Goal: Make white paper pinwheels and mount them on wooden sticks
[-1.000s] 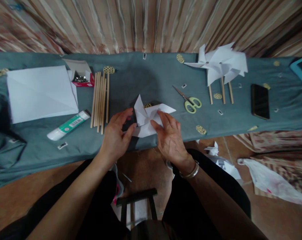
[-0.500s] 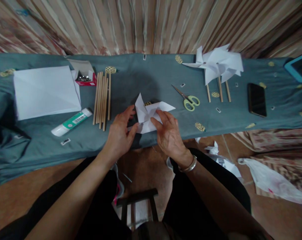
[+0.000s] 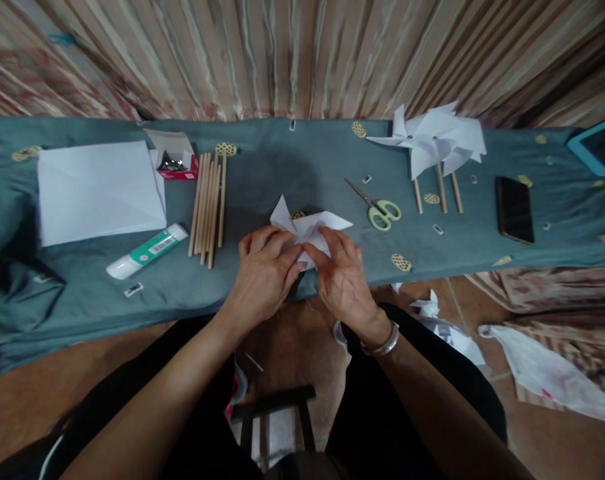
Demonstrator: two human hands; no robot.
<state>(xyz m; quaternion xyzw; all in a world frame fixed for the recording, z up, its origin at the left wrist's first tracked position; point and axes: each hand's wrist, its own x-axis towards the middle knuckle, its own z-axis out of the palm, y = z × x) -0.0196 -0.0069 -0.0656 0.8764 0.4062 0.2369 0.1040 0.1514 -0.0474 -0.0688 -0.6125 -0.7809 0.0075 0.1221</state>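
Note:
A white paper pinwheel [image 3: 327, 221] with folded blades lies at the front of the cloth-covered table, under both hands. My left hand [image 3: 262, 270] is bent over its left side, fingertips and thumb closed on the paper near the middle. From the other side my right hand [image 3: 345, 277] presses on it, thumb and fingers pinching a fold. The two thumbs nearly meet at the pinwheel's centre, and the hands hide its lower left part. To the right of it lie scissors [image 3: 379, 212] with light green handles.
Wooden sticks [image 3: 207, 207], a glue stick [image 3: 147, 251], an open red box [image 3: 177, 167] with small metal pieces and white paper sheets [image 3: 99, 193] lie left. Finished pinwheels [image 3: 439, 137] on sticks, a phone [image 3: 515, 209] and a blue-framed device [image 3: 602, 147] lie right. Paper scraps [image 3: 455, 333] are on the floor.
My left hand has moved right and onto the pinwheel, from beside its left edge to its middle. My right hand stays on the paper, its thumb now closer to the centre.

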